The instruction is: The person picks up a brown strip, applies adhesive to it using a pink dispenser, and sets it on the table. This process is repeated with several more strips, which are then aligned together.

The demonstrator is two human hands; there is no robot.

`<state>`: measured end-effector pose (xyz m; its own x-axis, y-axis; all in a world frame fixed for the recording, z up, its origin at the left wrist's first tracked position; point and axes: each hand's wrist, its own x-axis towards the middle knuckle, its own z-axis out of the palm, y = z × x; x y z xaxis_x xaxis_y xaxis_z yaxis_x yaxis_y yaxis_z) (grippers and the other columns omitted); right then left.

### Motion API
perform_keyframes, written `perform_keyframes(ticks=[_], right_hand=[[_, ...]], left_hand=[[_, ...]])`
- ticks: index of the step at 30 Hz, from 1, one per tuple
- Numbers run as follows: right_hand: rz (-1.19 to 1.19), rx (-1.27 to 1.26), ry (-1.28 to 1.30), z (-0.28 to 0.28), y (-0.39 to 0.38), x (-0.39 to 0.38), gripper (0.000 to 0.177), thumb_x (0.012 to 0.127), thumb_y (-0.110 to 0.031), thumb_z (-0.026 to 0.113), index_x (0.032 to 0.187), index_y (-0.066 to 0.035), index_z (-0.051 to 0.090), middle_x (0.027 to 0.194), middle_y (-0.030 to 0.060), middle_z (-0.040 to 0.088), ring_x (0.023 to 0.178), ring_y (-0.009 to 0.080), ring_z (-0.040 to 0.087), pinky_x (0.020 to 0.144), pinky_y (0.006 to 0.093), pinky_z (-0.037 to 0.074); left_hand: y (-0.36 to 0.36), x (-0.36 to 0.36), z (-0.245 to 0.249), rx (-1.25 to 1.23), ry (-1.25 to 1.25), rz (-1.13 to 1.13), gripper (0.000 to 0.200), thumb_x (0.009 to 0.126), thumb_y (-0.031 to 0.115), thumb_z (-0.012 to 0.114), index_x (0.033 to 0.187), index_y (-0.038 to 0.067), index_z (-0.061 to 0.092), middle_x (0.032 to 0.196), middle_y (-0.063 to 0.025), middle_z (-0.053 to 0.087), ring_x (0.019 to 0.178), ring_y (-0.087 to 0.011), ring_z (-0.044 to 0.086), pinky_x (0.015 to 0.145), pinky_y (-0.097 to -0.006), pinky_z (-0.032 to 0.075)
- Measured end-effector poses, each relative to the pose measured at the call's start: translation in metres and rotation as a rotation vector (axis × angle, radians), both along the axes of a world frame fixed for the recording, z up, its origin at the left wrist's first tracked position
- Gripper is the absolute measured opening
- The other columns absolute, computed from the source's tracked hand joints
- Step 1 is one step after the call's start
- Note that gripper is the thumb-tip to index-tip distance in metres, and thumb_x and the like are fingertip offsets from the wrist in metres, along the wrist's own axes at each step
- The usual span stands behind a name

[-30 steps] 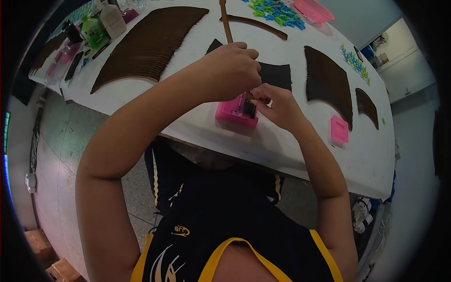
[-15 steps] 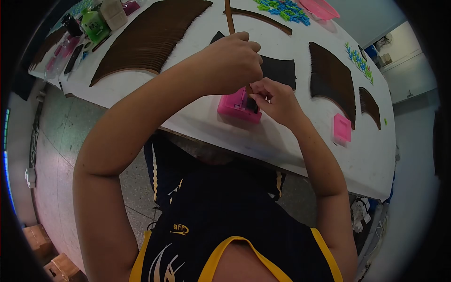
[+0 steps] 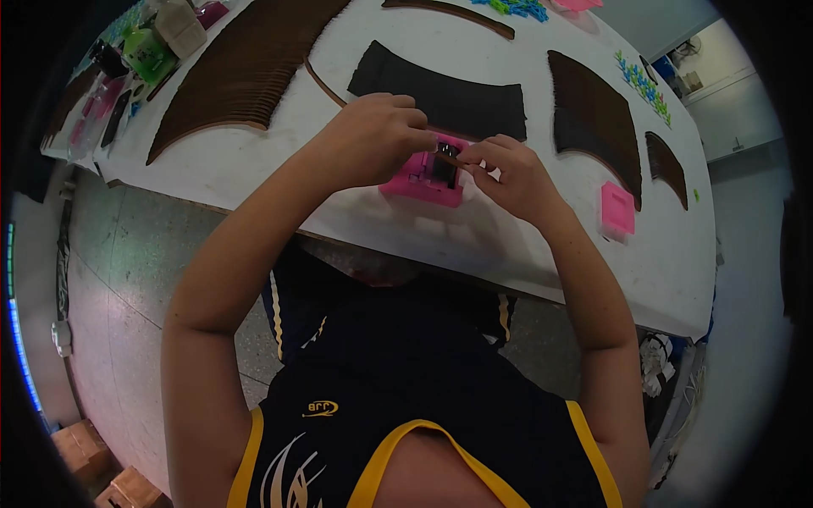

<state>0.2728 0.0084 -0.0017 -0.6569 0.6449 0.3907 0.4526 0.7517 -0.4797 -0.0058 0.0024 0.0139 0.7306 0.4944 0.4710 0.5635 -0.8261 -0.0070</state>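
Observation:
My left hand (image 3: pixel 378 140) is curled closed around a narrow brown strip (image 3: pixel 322 83), whose free length arcs up behind it toward the large brown stack. Thumb and fingers of my right hand (image 3: pixel 512 176) pinch the strip's other end. Between the two hands, a short piece of the strip crosses close over a pink block-shaped device (image 3: pixel 417 195) with a black part (image 3: pixel 444 168) set in its top. Just behind lies a curved black sheet (image 3: pixel 445 95), its near edge partly hidden by my hands.
A big stack of brown strips (image 3: pixel 237 72) spreads at the left, smaller dark stacks (image 3: pixel 593 123) at the right. A pink box (image 3: pixel 616 210) sits near the right front. Blue and green clips (image 3: pixel 644 89) lie farther back. A green bottle (image 3: pixel 148 52) stands back left.
My left hand has come down and left, and the strip that stood up from it now lies off to the upper left. My right hand stays by the pink device. The view has shifted slightly.

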Motion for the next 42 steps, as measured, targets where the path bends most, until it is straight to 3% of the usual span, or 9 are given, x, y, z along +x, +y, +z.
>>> perform_keyframes(ticks=[7,9,13,19,22,24,28,30,42], right_hand=[[-0.011,0.013,-0.025,-0.002,-0.001,0.010,0.018,0.087,-0.001,0.072,0.102,-0.008,0.077,0.093,0.0066,0.074,0.086,0.0261,0.069,0.075,0.0386,0.058],[0.006,0.046,-0.024,-0.002,-0.001,0.010,0.023,0.086,0.003,0.071,0.105,-0.007,0.079,0.094,0.0065,0.073,0.084,0.0207,0.067,0.071,0.0331,0.058],[0.002,0.048,-0.025,-0.003,-0.001,0.011,0.022,0.086,0.003,0.072,0.104,-0.007,0.079,0.094,0.0066,0.073,0.083,0.0209,0.066,0.071,0.0332,0.058],[0.003,0.095,-0.035,-0.001,-0.005,0.021,0.021,0.086,0.003,0.072,0.103,-0.007,0.078,0.093,0.0069,0.072,0.084,0.0211,0.066,0.069,0.0331,0.057],[-0.054,0.039,-0.078,0.003,-0.013,0.044,0.020,0.086,0.002,0.072,0.103,-0.007,0.077,0.092,0.0072,0.071,0.084,0.0211,0.067,0.067,0.0335,0.056],[-0.141,0.004,-0.119,0.007,-0.019,0.067,0.017,0.085,0.001,0.072,0.099,-0.007,0.077,0.089,0.0073,0.071,0.084,0.0256,0.067,0.070,0.0374,0.056],[-0.232,-0.025,-0.172,0.009,-0.035,0.127,0.017,0.085,0.003,0.071,0.099,-0.006,0.076,0.090,0.0079,0.070,0.085,0.0245,0.067,0.068,0.0362,0.055],[-0.389,-0.086,-0.207,0.013,-0.045,0.148,0.017,0.084,0.004,0.069,0.099,-0.004,0.074,0.091,0.0086,0.070,0.085,0.0236,0.067,0.067,0.0357,0.055],[-0.396,-0.074,-0.161,0.017,-0.049,0.171,0.019,0.080,0.009,0.065,0.097,0.001,0.069,0.089,0.0097,0.065,0.084,0.0226,0.065,0.070,0.0329,0.052]], left_hand=[[-0.003,0.006,-0.013,-0.038,-0.082,-0.021,0.027,0.074,0.005,0.080,0.100,0.011,0.076,0.093,-0.0043,0.070,0.089,-0.0240,0.065,0.073,-0.0379,0.056],[-0.002,0.006,-0.015,-0.033,-0.077,-0.009,0.025,0.074,0.008,0.081,0.098,0.013,0.077,0.093,-0.0025,0.071,0.090,-0.0227,0.066,0.074,-0.0371,0.057],[-0.002,0.006,-0.017,-0.034,-0.093,0.001,0.024,0.075,0.010,0.082,0.098,0.014,0.078,0.092,-0.0015,0.071,0.091,-0.0219,0.066,0.075,-0.0363,0.057],[-0.002,0.007,-0.020,-0.080,-0.106,-0.027,0.030,0.074,0.006,0.082,0.103,0.012,0.077,0.095,-0.0043,0.071,0.091,-0.0247,0.066,0.073,-0.0387,0.057],[-0.001,0.008,-0.022,-0.078,-0.111,-0.034,0.031,0.074,0.005,0.082,0.104,0.012,0.077,0.095,-0.0048,0.070,0.091,-0.0254,0.066,0.074,-0.0388,0.057],[-0.001,0.009,-0.023,-0.090,-0.121,-0.037,0.031,0.074,0.004,0.082,0.104,0.012,0.078,0.095,-0.0051,0.070,0.091,-0.0257,0.066,0.074,-0.0390,0.057],[0.000,0.011,-0.025,-0.096,-0.154,-0.047,0.032,0.074,0.002,0.080,0.104,0.011,0.078,0.095,-0.0058,0.071,0.090,-0.0265,0.067,0.074,-0.0396,0.058],[0.001,0.010,-0.024,-0.101,-0.159,-0.049,0.032,0.074,0.001,0.080,0.104,0.011,0.078,0.095,-0.0060,0.071,0.090,-0.0266,0.067,0.074,-0.0396,0.058],[0.004,0.014,-0.018,-0.116,-0.134,-0.062,0.030,0.072,0.004,0.081,0.101,0.012,0.078,0.091,-0.0044,0.070,0.088,-0.0251,0.066,0.074,-0.0377,0.057]])
